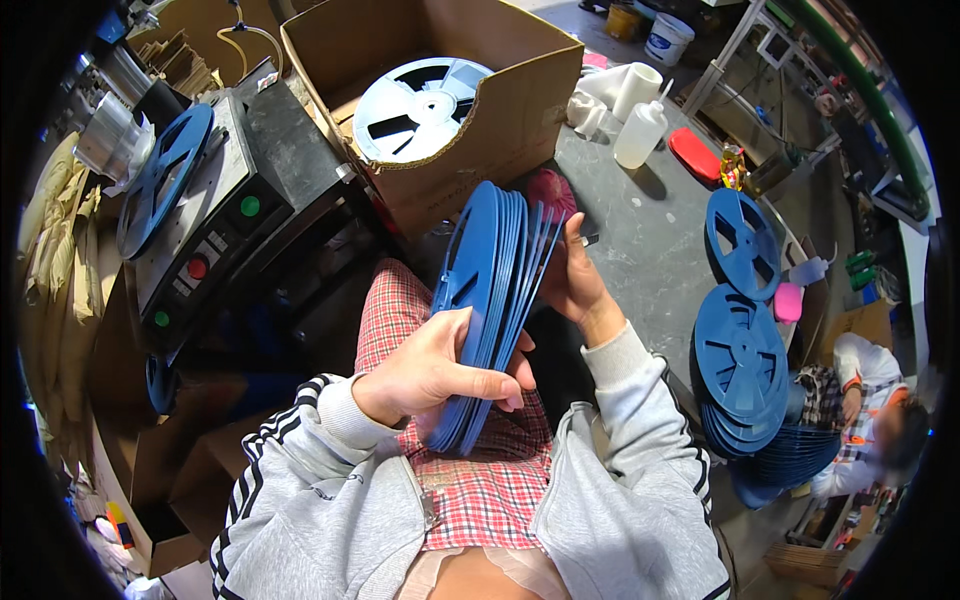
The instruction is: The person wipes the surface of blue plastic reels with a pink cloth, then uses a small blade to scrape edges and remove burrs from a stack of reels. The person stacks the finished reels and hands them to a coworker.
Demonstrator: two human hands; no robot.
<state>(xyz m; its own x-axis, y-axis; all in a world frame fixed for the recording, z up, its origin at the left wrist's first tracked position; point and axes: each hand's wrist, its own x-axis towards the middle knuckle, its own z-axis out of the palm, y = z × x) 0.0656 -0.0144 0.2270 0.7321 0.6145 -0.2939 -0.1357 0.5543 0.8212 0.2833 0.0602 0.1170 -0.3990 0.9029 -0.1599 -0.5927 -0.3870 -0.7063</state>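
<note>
A stack of thin blue plastic reel discs [488, 250] stands tilted on edge above my lap. My left hand [425, 365] is closed round its lower part, thumb across the near edges and fingertips showing on the right side. At the upper right of the stack my right hand [580, 280] grips the outermost discs, thumb raised along the edge; its other fingers are partly hidden. The discs on that side are fanned slightly apart. Just beyond the stack stands an open cardboard box [480, 165] with white reel discs [425, 95] in it.
A dark machine [215, 215] with buttons holds a blue reel [175, 170] at left. On the grey table [640, 230] are a squeeze bottle [640, 135], white rolls [635, 90] and a red case [695, 155]. Blue reels [740, 350] pile up at right, near another person [865, 400].
</note>
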